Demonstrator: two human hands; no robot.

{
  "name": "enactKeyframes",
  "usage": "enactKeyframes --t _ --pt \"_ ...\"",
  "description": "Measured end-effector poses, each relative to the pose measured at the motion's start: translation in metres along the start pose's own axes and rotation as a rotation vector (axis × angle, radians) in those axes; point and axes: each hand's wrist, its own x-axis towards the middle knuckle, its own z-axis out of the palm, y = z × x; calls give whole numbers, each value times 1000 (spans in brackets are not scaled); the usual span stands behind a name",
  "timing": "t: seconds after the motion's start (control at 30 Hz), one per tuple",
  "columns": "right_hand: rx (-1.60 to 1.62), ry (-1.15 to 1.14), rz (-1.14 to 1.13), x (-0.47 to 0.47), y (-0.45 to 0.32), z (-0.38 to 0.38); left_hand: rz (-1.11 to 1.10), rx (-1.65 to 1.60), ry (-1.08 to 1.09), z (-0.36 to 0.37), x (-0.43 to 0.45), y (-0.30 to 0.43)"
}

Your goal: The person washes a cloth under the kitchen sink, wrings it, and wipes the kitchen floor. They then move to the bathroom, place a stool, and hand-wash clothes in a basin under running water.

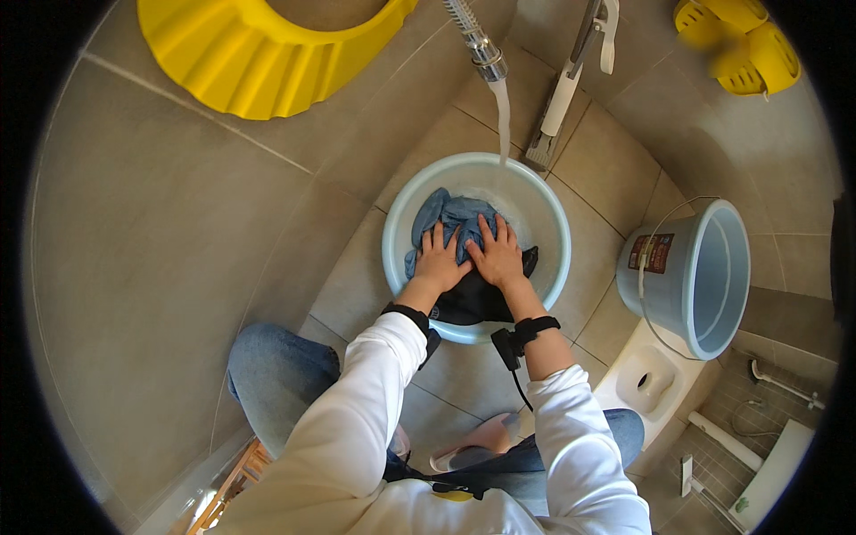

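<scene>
A round light-blue plastic basin (pixel 560 221) stands on the tiled floor before me. Blue cloth (pixel 461 207) and black cloth (pixel 471 301) lie bunched inside it. My left hand (pixel 438 264) presses flat on the fabric, fingers spread. Beside it, my right hand (pixel 496 257) rests on the same heap, its fingers spread too and the thumbs close together. Water (pixel 501 120) runs from a metal spout with a ribbed hose (pixel 487 57) into the basin's far side. How deep the water is I cannot tell.
A light-blue bucket (pixel 655 287) with a wire handle lies tilted over a white squat toilet (pixel 642 388). A squeeze mop (pixel 558 100) leans beyond the basin. Yellow slippers (pixel 756 53) hang on the right wall, and a yellow ruffled visor (pixel 267 73) is at upper left.
</scene>
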Motion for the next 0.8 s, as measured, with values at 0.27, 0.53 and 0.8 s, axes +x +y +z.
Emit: enactKeyframes --t 0.27,0.53,0.8 --pt "-46 -30 178 18 -6 13 26 150 118 9 35 -12" --pt "47 39 219 38 -3 19 9 171 113 8 61 -15" --pt "233 94 9 60 23 5 -130 1 154 7 66 -8"
